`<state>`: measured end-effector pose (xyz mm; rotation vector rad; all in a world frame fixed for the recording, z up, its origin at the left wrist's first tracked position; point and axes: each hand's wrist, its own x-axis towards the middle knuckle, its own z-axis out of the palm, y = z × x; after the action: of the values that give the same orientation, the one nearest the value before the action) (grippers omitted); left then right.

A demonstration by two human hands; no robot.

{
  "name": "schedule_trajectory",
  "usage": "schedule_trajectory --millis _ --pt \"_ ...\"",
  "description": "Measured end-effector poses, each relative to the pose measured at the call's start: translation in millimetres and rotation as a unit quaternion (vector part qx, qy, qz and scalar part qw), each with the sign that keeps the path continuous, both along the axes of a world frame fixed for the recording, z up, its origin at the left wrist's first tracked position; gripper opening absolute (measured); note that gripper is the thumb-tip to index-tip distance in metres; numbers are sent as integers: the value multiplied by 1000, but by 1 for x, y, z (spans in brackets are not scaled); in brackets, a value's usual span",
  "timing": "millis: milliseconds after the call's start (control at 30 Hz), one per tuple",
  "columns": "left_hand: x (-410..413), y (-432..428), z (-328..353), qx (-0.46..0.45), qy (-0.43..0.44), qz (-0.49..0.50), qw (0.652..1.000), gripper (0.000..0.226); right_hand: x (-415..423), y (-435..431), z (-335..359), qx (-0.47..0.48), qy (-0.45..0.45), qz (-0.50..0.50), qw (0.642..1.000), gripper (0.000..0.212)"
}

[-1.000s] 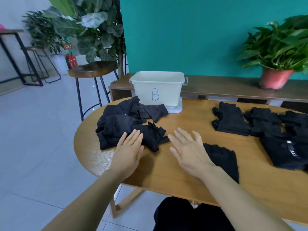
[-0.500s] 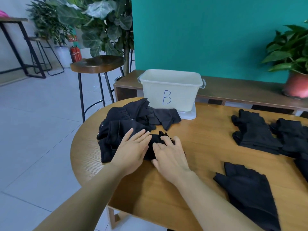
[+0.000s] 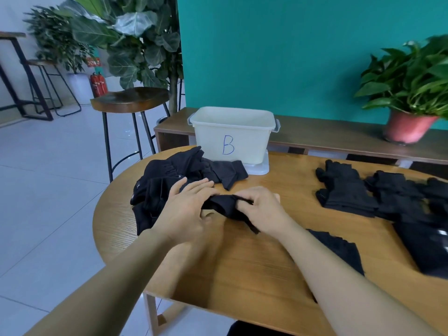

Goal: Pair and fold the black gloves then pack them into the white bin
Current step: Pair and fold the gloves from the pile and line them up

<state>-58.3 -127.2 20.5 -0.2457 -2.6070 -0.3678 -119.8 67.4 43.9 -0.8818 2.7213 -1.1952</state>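
Note:
A heap of black gloves (image 3: pixel 169 175) lies on the left part of the wooden table (image 3: pixel 242 267), in front of the white bin (image 3: pixel 232 134) marked "B". My right hand (image 3: pixel 259 209) pinches one black glove (image 3: pixel 224 206) lifted off the heap's near edge. My left hand (image 3: pixel 186 212) holds the same glove from the left, thumb beneath it and fingers stretched over the heap. Another flat black glove (image 3: pixel 339 248) lies on the table under my right forearm. More black gloves (image 3: pixel 349 190) are laid out at the right.
The bin stands on its white lid (image 3: pixel 260 167) at the table's far edge. A low wooden bench (image 3: pixel 339 139) with a potted plant (image 3: pixel 409 93) runs behind the table. A bar stool (image 3: pixel 131 103) and a large leafy plant (image 3: pixel 131 35) stand at the left.
Both hands went from flat above the table to the heap's near edge, closed on one glove and lifted it. The camera view shifted.

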Motion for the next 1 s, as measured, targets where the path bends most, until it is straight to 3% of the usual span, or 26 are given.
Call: schedule_trajectory --millis 133,333,533,700,833,933,1000 --pt "10 31 44 154 13 -16 988 9 7 40 32 -66 -98 31 992 20" --pt "18 80 97 314 -119 -57 940 14 43 100 84 -149 -139 51 978 55" --pt "27 127 117 382 -175 -72 904 3 62 127 92 -155 -61 -67 984 12" --pt "35 146 122 425 -213 -154 866 21 74 154 104 -226 -83 -87 967 20" --pt "33 160 117 370 -192 -133 899 24 79 162 111 -177 -88 -72 978 22" --pt "33 169 120 393 -170 -136 893 21 78 174 120 -244 -95 -72 962 21" --pt "32 172 122 396 -169 -139 892 19 76 180 122 -229 -90 -85 965 22"
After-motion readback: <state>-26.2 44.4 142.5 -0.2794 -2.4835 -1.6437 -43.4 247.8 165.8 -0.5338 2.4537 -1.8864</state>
